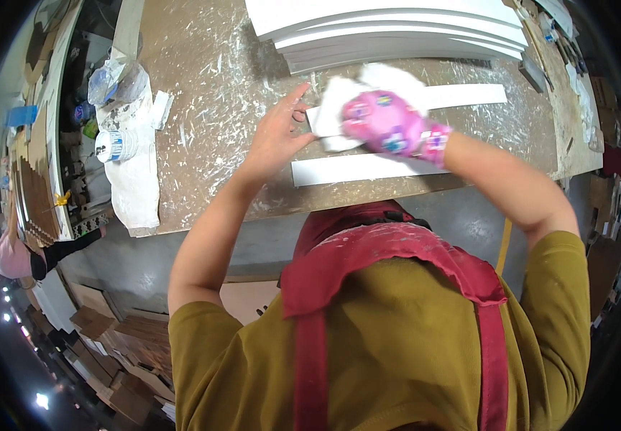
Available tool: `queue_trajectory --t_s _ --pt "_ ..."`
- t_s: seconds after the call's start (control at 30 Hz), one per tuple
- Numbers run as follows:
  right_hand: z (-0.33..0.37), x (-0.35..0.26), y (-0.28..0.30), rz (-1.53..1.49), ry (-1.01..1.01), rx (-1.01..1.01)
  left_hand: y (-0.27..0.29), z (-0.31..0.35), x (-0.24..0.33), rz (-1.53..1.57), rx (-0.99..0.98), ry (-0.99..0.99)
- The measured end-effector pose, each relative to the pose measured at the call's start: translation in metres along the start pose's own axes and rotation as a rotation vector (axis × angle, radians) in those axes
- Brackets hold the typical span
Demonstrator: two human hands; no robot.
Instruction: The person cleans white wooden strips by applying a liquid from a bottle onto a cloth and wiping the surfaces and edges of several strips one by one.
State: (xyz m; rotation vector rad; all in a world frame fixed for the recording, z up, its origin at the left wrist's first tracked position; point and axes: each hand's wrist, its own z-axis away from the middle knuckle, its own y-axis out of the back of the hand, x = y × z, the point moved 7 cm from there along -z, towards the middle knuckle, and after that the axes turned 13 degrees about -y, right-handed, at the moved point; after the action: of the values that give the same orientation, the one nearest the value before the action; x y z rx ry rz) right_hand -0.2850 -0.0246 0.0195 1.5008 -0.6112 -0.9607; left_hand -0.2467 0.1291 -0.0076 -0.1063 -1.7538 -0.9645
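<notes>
A pink patterned glove covers my right hand (pixel 386 122), blurred by motion. It is closed over a crumpled white cloth (pixel 391 75), pressed down on a white strip (pixel 468 95) that lies across the workbench. My bare left hand (pixel 279 129) is at the left end of that strip, thumb by the near corner and fingers at the end edge, with the index finger stretched away. Between the bench's front edge and the cloth lies a second white strip (pixel 361 170), partly behind my right wrist.
Several long white boards (pixel 404 36) are stacked at the back of the paint-spattered workbench (pixel 203 115). A white tub (pixel 113 146) and a clear plastic bag (pixel 120 82) are at the left. At the back right lies a dark block (pixel 532 75). Another person (pixel 19 258) appears far left.
</notes>
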Motion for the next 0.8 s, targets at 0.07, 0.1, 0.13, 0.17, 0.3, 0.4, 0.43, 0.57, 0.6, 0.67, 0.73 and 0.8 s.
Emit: queue_trajectory --t_s 0.07,0.1,0.13,0.17,0.3,0.4,0.43,0.57,0.6,0.67,0.73,0.8 --pt "0.041 0.059 0.006 0.143 -0.17 -0.054 0.003 0.003 0.004 0.012 0.02 0.0" --pt "0.067 0.094 0.011 0.24 -0.291 -0.128 0.004 0.003 0.007 -0.008 0.022 -0.012" --pt "0.095 0.132 0.015 0.35 -0.421 -0.24 0.004 0.003 0.009 -0.033 0.024 -0.019" --pt "0.126 0.165 0.025 0.443 -0.546 -0.356 0.003 0.002 0.01 -0.025 0.003 0.006" --pt "0.244 0.242 0.102 0.432 -0.958 -0.06 0.006 -0.014 0.043 -0.32 -0.118 -0.297" --pt "0.267 0.201 0.137 0.302 -0.825 0.268 -0.013 -0.036 0.064 -0.321 -0.118 -0.237" --pt "0.282 0.198 0.136 0.313 -0.845 0.354 -0.03 -0.049 0.081 -0.388 -0.094 -0.403" --pt "0.316 0.187 0.099 0.055 -0.973 0.383 -0.102 -0.088 0.098 -0.559 -0.224 -0.378" --pt "0.321 0.18 0.094 0.016 -0.99 0.347 -0.107 -0.097 0.097 -0.562 -0.236 -0.399" --pt "0.339 0.164 0.09 0.007 -1.0 0.412 -0.105 -0.111 0.091 -0.411 -0.272 -0.415" --pt "0.364 0.164 0.083 -0.243 -1.117 0.488 -0.098 -0.121 0.101 -0.32 -0.42 -0.288" --pt "0.386 0.166 0.072 -0.37 -1.116 0.55 -0.094 -0.127 0.096 -0.384 -0.456 -0.227"
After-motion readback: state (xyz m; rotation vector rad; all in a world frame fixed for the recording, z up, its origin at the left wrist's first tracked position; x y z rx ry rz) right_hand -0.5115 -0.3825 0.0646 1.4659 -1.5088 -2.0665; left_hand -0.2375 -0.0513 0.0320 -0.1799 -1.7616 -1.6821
